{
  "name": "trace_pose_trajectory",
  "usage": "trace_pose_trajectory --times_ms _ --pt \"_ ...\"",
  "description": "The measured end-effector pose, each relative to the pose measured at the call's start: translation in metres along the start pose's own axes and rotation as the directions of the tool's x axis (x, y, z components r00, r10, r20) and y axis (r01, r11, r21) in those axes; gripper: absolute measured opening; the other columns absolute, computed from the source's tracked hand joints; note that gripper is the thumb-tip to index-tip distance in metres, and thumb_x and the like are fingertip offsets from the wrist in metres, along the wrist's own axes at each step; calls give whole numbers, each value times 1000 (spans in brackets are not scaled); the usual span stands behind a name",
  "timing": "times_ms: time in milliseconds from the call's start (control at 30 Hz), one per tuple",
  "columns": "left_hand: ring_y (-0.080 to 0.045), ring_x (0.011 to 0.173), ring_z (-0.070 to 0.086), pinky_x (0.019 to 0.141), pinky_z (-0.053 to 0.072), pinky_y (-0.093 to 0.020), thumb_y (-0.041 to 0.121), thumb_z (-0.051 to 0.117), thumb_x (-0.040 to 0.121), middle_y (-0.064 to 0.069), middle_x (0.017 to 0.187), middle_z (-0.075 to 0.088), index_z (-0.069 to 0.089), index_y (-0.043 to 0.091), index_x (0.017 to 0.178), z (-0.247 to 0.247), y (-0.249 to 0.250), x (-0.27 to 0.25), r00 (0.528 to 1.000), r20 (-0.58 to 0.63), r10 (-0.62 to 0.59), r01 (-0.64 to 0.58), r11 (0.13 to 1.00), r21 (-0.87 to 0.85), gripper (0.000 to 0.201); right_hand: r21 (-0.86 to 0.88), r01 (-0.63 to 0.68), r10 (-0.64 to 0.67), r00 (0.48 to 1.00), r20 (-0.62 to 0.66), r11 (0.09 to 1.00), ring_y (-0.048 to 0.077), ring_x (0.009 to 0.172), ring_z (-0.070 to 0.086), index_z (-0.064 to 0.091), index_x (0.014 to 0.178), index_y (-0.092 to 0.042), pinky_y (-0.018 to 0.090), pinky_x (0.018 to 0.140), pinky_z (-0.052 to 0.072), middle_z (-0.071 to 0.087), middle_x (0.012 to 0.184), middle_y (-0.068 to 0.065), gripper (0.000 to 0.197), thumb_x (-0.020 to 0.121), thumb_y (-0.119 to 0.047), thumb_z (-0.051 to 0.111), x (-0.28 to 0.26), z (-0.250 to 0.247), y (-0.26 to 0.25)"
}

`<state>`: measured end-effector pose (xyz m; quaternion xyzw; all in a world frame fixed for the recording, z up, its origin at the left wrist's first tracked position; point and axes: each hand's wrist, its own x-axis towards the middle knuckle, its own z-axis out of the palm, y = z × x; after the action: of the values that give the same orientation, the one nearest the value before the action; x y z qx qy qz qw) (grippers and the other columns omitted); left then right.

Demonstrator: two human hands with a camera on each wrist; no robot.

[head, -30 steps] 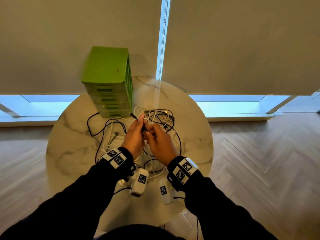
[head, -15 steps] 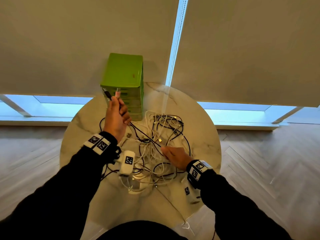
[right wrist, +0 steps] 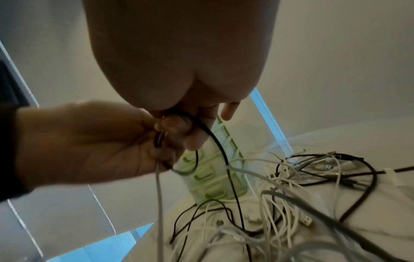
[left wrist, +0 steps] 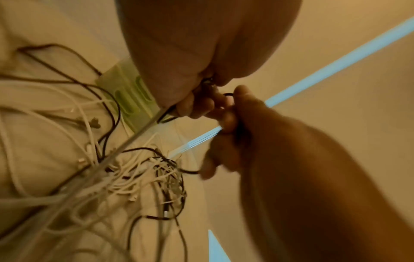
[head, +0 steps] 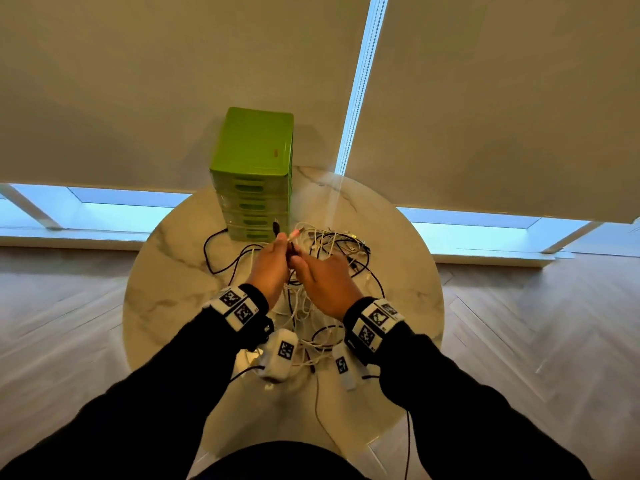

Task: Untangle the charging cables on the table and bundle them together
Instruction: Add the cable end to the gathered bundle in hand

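Observation:
A tangle of black and white charging cables (head: 332,247) lies on the round marble table (head: 166,289). Both my hands meet just above the tangle's left side. My left hand (head: 282,242) grips a black cable (right wrist: 220,150) together with a white cable (right wrist: 158,195); two plug ends stick up past its fingers. My right hand (head: 298,262) pinches the same black cable right beside the left fingers. In the left wrist view the left fingers (left wrist: 190,108) and the right hand (left wrist: 233,124) touch around the cable. The rest of the pile (left wrist: 145,170) lies loose below.
A green drawer unit (head: 254,174) stands at the table's far edge, just behind my hands. A black cable loop (head: 211,254) spreads left of it. Window blinds hang behind the table; wooden floor surrounds it.
Half a second ago my left hand was raised up and left with the cable ends while my right hand stayed low on the pile. Both have now come back together over the tangle.

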<state>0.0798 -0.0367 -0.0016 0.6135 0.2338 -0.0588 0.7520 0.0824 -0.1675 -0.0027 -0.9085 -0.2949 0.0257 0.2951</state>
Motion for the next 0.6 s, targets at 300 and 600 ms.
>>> trace_pose_trajectory --times_ms 300,600 --pt "-9 49 41 53 36 -22 40 30 110 8 56 37 57 23 116 3 24 9 1000 0 13 -11 798 -603 32 386 -206 139 971 194 899 8 63 47 51 81 -16 30 71 43 53 69 -5 46 107 -47 30 -21 8 20" --pt "-7 50 23 49 22 -23 42 32 109 11 59 31 55 28 92 -49 87 20 937 -196 289 -345 853 -391 32 77 -409 357 862 359 909 18 72 51 49 73 -31 39 86 41 51 67 -10 43 106 -50 31 -41 7 75"
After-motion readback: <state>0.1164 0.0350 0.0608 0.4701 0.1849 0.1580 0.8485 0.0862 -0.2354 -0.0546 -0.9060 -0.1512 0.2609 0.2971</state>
